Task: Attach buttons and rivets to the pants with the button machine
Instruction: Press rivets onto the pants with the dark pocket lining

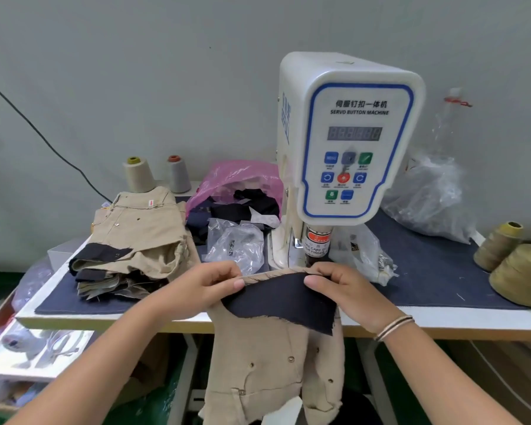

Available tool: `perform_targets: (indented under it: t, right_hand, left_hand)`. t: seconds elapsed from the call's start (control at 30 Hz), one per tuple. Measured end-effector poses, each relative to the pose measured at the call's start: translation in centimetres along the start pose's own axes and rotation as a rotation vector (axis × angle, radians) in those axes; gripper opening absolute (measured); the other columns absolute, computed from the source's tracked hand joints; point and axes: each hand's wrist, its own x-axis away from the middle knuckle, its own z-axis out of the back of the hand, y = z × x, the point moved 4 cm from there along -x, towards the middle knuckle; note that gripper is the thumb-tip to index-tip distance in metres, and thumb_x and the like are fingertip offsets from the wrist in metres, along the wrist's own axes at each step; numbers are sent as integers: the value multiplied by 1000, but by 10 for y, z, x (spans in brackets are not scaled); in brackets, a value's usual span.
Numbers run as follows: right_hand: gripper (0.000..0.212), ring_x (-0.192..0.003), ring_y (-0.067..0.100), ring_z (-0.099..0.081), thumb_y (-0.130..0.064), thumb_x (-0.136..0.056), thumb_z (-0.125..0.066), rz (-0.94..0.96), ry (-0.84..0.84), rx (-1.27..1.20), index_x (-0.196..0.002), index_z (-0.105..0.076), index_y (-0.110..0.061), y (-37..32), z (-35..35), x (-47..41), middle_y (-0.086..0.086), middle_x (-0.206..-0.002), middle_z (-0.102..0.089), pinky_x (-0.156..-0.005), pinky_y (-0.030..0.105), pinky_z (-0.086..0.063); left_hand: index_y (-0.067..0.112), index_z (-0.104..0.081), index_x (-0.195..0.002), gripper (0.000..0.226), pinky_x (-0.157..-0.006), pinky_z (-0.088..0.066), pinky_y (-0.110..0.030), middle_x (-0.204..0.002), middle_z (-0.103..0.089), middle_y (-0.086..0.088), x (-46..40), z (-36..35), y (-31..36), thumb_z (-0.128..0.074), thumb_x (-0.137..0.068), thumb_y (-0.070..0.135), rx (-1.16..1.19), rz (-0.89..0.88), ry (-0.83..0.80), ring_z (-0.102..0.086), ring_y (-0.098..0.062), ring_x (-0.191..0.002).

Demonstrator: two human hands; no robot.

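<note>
Both hands pinch the pants (276, 357) top edge, left hand (203, 286), right hand (347, 289); edge runs left-right just in front of button machine (350, 139) head (right hand nearer); legs hang off the surface (442, 315).

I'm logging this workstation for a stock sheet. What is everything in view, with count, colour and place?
button machine: one, white with blue trim, back centre of the table
pants: one pair, khaki with dark lining, held at the table's front edge and hanging below it
stack of pants: one, khaki and dark, left on the table
thread cones: two at back left, beige and grey; two at right, olive
pink bag: one, holding dark scraps, behind centre
clear bags: several, around the machine
mat: one, dark blue, covering the table
left hand: pinches the waistband
right hand: pinches the waistband
</note>
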Motion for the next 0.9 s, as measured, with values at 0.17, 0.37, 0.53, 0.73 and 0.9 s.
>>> perform_targets:
  t: [0.17,0.37,0.53,0.73,0.9]
  right_hand:
    - [38,-56,-2,-38,-17,-92,-58,-91,-10,28,-56,-54,-28,14,12,15,-15,-56,-43,-59,10,-33]
    - [34,-53,0,-38,-30,-84,-69,-221,-2,195,-52,-57,-30,37,26,19,-14,-53,-43,-55,11,-32]
    - [38,-51,-1,-34,-28,-87,-65,-227,45,95,-51,-54,-29,44,26,13,-16,-52,-38,-54,9,-32]
    - [33,-54,0,-39,-19,-89,-63,-201,73,-1,-57,-57,-25,46,25,13,-14,-56,-44,-55,9,-33]
    - [38,-54,0,-36,-19,-88,-65,-140,47,71,-53,-57,-32,41,20,15,-14,-54,-42,-55,12,-32]
  left_hand:
    - [28,-51,-75,25,-60,-33,-19,-69,-45,17,-8,-26,-7,-68,-76,46,-70,21,-135,-41,-3,-65]
    - [34,-50,-66,30,-55,-28,-16,-61,-40,16,-15,-34,-16,-60,-94,29,-67,85,-238,-34,-3,-58]
    - [20,-56,-85,15,-65,-33,-19,-72,-46,10,-21,-31,-17,-52,-99,25,67,73,-216,-40,-8,-68]
    - [35,-58,-97,22,-72,-35,-20,-79,-42,10,-20,-40,-23,-69,-79,41,128,19,-198,-38,-11,-75]
    - [33,-55,-98,27,-64,-35,-8,-79,-53,33,-24,-47,-27,-74,-80,36,-42,4,-109,-44,1,-66]
